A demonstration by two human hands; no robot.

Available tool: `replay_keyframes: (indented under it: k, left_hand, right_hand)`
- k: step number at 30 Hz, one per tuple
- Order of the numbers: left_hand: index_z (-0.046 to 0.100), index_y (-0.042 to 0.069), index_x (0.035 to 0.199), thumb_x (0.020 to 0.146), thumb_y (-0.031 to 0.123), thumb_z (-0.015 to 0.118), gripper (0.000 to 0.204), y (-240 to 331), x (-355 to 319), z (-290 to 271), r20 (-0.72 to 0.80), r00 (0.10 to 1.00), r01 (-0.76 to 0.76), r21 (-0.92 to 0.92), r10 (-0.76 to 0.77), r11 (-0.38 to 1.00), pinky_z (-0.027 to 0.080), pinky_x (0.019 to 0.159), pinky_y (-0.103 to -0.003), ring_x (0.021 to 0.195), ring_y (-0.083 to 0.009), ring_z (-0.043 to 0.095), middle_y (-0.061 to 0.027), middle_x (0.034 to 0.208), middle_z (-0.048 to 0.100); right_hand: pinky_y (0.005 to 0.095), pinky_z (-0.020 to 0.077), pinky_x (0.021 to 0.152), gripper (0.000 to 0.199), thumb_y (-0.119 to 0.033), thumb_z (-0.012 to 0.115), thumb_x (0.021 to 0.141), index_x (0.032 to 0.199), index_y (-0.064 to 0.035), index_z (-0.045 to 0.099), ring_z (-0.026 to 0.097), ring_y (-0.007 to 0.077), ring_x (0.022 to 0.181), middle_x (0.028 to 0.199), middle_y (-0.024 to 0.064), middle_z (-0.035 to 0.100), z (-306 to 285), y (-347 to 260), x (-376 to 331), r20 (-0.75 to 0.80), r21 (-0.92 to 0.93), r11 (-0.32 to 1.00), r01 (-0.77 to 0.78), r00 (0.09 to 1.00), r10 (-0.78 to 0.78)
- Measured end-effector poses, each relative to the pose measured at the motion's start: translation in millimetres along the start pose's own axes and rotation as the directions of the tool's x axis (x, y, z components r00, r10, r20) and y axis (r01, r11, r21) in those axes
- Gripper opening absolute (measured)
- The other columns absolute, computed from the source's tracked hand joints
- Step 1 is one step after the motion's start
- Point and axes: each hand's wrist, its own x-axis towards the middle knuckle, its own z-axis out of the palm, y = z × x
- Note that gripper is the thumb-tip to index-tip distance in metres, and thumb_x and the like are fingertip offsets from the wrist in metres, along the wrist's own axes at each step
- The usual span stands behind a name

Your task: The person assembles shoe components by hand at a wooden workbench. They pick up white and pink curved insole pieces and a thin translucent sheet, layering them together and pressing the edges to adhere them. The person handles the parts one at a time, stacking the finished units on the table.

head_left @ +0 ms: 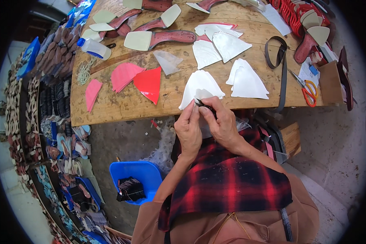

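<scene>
My two hands meet just off the front edge of the wooden table (pixel 122 116). In my right hand (pixel 223 126) is a small black tool (pixel 205 106), held between thumb and fingers; its exact kind does not show. My left hand (pixel 188 134) pinches thumb and fingertips together against the tool's tip, and what lies in that pinch is too small to make out. Directly behind them lies a stack of white curved-edge pieces (pixel 201 84). To its right is a second white stack (pixel 249 83), and farther back are more white pieces (pixel 229 45).
Left on the table lie a red piece (pixel 149 85), pink pieces (pixel 124 76), a clear sheet (pixel 166 61), string (pixel 83 74) and a bottle (pixel 94 49). Shoe lasts (pixel 173 38) stand behind. Scissors (pixel 310 92) and a black strap (pixel 282 77) lie right. A blue tub (pixel 152 179) sits below.
</scene>
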Motion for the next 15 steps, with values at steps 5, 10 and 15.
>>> replay_keyframes:
  k: [5, 10, 15]
  left_hand:
    - [0.061, -0.005, 0.127, 0.099, 0.014, 0.060, 0.033, 9, 0, 3, 0.028, 0.999, 0.015, -0.041, -0.014, 0.999, 0.048, 0.086, -0.025, 0.098, -0.0105, 0.060, -0.0094, 0.110, 0.069]
    - [0.061, -0.005, 0.127, 0.099, 0.011, 0.059, 0.033, 22, 6, -3, 0.078, 0.996, -0.060, 0.072, 0.054, 0.996, 0.051, 0.082, -0.026, 0.095, -0.0114, 0.062, -0.0101, 0.109, 0.070]
    - [0.064, -0.002, 0.123, 0.092, 0.004, 0.062, 0.031, 17, 11, -11, 0.210, 0.916, -0.400, 0.428, 0.342, 0.811, 0.054, 0.074, -0.035, 0.088, -0.0287, 0.070, -0.0197, 0.102, 0.070]
  right_hand:
    - [0.0308, 0.0456, 0.063, 0.019, -0.022, 0.050, 0.103, 0.109, -0.0040, 0.054, 0.057, 0.0163, 0.070, 0.079, 0.0062, 0.057, -7, 2, 2, 0.057, 0.251, 0.962, -0.111, 0.993, 0.100]
    - [0.0289, 0.0466, 0.065, 0.020, -0.019, 0.056, 0.100, 0.108, -0.0002, 0.058, 0.056, 0.0117, 0.073, 0.080, 0.0062, 0.059, -7, -11, 3, 0.084, 0.427, 0.887, -0.173, 0.985, 0.152]
    - [0.0373, 0.0507, 0.068, 0.015, -0.009, 0.063, 0.091, 0.101, 0.0012, 0.064, 0.067, 0.0272, 0.077, 0.089, 0.0150, 0.067, -13, -5, 8, 0.026, 0.074, 0.997, 0.010, 1.000, -0.012]
